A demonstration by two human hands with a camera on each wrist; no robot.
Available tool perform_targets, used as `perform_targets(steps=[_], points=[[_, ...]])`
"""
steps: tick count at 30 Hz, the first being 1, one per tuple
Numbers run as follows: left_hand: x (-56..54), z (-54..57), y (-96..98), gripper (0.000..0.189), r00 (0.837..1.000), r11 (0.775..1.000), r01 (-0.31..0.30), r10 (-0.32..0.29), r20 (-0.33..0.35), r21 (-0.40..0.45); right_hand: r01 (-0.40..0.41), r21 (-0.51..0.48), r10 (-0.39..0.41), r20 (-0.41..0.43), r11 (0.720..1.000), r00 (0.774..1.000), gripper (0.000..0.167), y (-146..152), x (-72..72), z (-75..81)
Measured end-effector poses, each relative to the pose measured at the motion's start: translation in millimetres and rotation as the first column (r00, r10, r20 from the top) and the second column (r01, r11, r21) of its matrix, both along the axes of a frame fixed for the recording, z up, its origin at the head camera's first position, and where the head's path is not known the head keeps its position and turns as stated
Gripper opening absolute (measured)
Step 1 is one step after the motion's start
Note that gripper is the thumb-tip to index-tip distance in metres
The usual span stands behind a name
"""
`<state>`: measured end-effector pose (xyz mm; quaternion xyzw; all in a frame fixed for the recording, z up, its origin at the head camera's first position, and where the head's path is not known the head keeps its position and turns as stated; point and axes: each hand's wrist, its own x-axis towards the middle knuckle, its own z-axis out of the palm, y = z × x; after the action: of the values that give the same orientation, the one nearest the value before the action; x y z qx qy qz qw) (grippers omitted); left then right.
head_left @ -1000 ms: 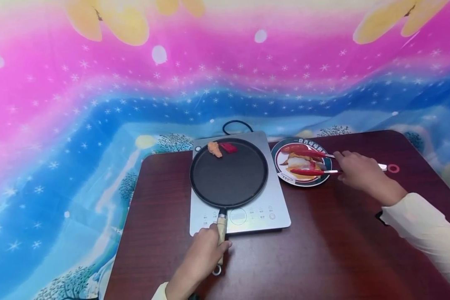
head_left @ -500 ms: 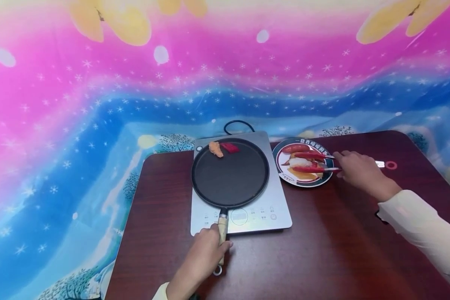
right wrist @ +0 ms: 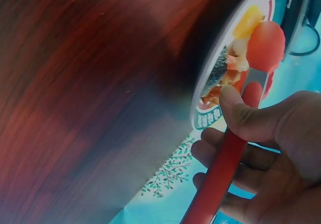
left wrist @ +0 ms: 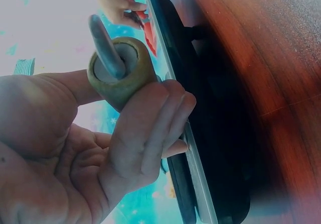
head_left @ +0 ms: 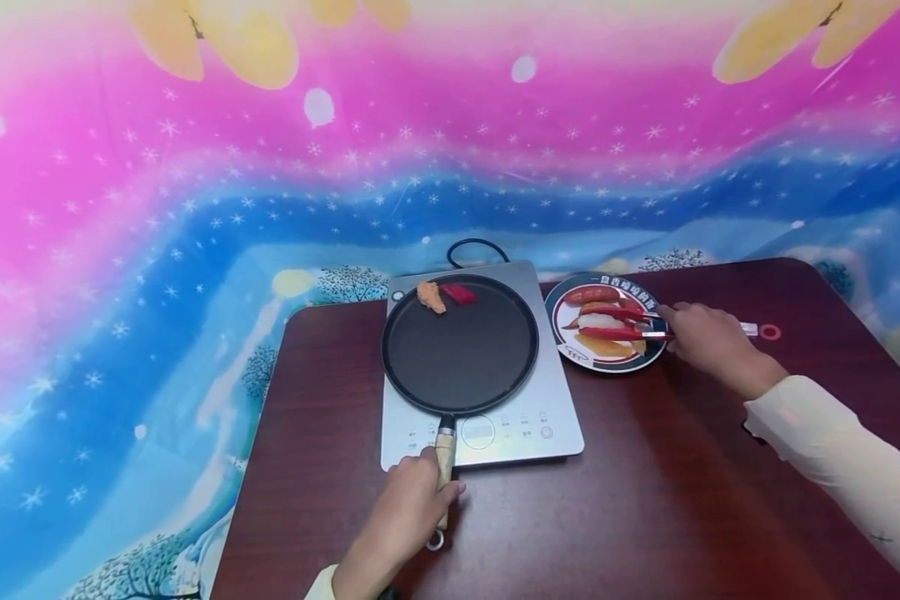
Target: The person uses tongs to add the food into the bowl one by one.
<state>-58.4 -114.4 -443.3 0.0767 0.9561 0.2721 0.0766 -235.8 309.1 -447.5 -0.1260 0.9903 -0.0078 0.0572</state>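
A round black frying pan (head_left: 461,358) sits on the induction cooker. My left hand (head_left: 416,496) grips its wooden handle (head_left: 444,462), fingers curled round it in the left wrist view. At the pan's far edge lie a tan lumpy piece (head_left: 431,297) and a dark red flat piece (head_left: 460,293). To the right, my right hand (head_left: 712,342) holds red kitchen tongs (right wrist: 218,179), their tips low over the plate (head_left: 621,364). On that plate are a sausage (head_left: 591,295), a white piece between the tong tips and yellow pieces; whether the tips touch food I cannot tell.
A silver induction cooker (head_left: 558,421) with touch controls carries the pan; its black cord (head_left: 477,242) loops behind. The dark wooden table (head_left: 645,500) extends in front and right. A colourful printed cloth (head_left: 345,150) hangs behind the table.
The tong arms have come closer together around the white piece, and my right hand has shifted slightly left. My left hand stays on the pan handle.
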Motion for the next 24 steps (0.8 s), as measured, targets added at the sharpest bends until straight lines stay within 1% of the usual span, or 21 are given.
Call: perform_targets(steps=[3,9,15,20,24], points=[[-0.2,-0.2,0.1,0.032,1.0,1.0,0.003,-0.003,-0.003,0.006,0.012,-0.015,-0.012,0.009,1.0,1.0,0.06,1.1,0.6,-2.2],[-0.1,-0.7,0.3,0.031,1.0,1.0,0.005,-0.005,-0.007,0.007,0.002,-0.018,-0.002,-0.017,1.0,1.0,0.056,1.9,1.6,-4.9],[0.5,-0.4,-0.4,0.03,1.0,1.0,0.002,-0.002,0.008,0.018,-0.044,0.005,0.044,-0.05,0.999,0.998,0.053,2.1,4.1,-2.6],[0.6,-0.2,-1.1,0.031,1.0,1.0,0.003,-0.003,0.025,0.023,-0.041,0.01,0.042,-0.056,0.999,0.998,0.058,3.2,7.5,0.4],[0.1,0.1,-1.5,0.032,0.999,0.999,-0.004,0.003,0.033,0.033,-0.038,0.01,0.039,-0.059,0.999,0.998,0.059,3.7,9.6,4.9]])
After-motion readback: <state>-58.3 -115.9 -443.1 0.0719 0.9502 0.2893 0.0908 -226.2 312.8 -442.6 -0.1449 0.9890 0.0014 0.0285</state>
